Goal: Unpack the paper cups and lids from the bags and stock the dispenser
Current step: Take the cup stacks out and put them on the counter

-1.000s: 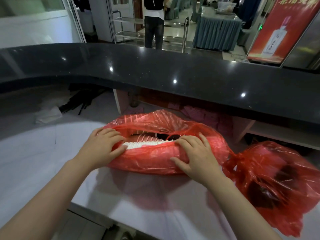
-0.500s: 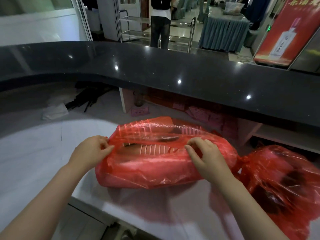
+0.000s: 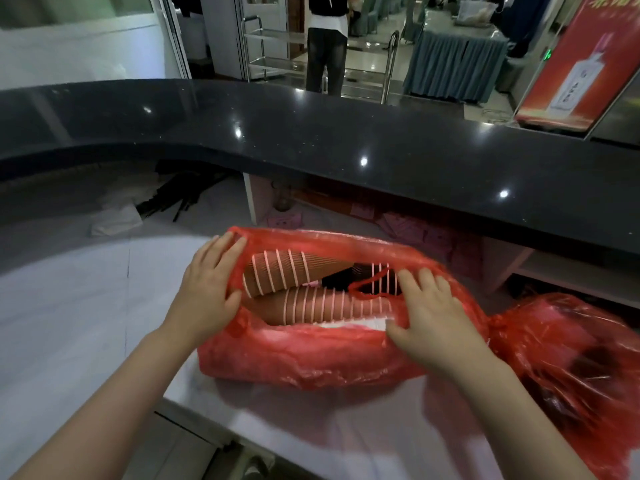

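Observation:
A red plastic bag lies on its side on the white counter, its mouth pulled wide. Inside lie two stacks of brown ribbed paper cups with white rims, and something white below them. My left hand presses the bag's left edge outward with straight fingers. My right hand lies flat on the bag's right side, fingers spread, holding the plastic back. A thin red handle loop curls just left of my right fingers. No dispenser is in view.
A second red bag with dark contents lies at the right, tied to the first. A black curved countertop rises behind. Pink papers and dark sticks lie under it. A person stands beyond by a metal trolley.
The bag's mouth has been pulled much wider, and the brown cup stacks now show plainly. My left hand went from gripping the left edge to pressing it with straight fingers.

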`<state>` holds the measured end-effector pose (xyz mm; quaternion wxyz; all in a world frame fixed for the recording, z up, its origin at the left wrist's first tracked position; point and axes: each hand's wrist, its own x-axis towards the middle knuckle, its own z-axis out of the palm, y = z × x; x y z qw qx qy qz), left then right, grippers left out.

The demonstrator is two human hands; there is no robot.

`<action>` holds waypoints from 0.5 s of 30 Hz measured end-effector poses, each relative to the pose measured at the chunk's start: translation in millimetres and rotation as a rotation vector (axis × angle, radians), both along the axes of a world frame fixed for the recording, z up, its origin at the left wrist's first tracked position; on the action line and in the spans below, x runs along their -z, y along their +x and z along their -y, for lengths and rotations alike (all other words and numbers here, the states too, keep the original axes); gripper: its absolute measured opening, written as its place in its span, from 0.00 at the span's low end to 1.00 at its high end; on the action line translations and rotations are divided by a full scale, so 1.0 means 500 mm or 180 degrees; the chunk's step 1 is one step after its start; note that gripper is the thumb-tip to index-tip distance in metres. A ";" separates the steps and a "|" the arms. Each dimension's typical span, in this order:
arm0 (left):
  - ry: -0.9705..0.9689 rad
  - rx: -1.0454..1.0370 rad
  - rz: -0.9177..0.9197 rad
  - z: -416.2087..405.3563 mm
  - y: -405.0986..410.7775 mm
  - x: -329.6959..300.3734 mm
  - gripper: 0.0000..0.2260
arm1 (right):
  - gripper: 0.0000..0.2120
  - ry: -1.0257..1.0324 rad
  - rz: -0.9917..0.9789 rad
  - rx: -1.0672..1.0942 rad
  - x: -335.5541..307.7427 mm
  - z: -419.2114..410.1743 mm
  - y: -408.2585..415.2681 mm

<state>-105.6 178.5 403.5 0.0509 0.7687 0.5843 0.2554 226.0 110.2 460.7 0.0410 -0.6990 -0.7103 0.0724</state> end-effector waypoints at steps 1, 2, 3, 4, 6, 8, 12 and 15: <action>0.0003 -0.0004 0.0045 -0.009 0.007 -0.012 0.37 | 0.39 0.0045 -0.0075 0.0096 -0.010 -0.006 0.003; -0.0018 -0.0020 0.0086 -0.017 0.015 -0.026 0.37 | 0.41 0.0095 -0.0109 0.0175 -0.018 -0.012 0.007; -0.0061 -0.0027 0.0113 -0.026 0.022 -0.037 0.36 | 0.44 0.0109 -0.0097 0.0244 -0.024 -0.019 0.012; -0.0144 -0.0026 0.0113 -0.036 0.029 -0.046 0.35 | 0.45 0.0098 -0.0052 0.0292 -0.028 -0.024 0.019; -0.0377 0.0014 0.0071 -0.057 0.039 -0.055 0.31 | 0.47 0.0045 0.0059 0.0336 -0.031 -0.034 0.033; -0.0726 0.0052 -0.0047 -0.073 0.044 -0.057 0.29 | 0.49 -0.0010 0.0203 0.0363 -0.031 -0.041 0.042; -0.1171 0.0109 -0.0222 -0.093 0.053 -0.049 0.46 | 0.54 -0.0258 0.0417 0.0486 -0.024 -0.059 0.061; -0.0643 0.0108 -0.0241 -0.094 0.062 -0.047 0.48 | 0.58 -0.0594 0.0062 0.0516 -0.023 -0.069 0.073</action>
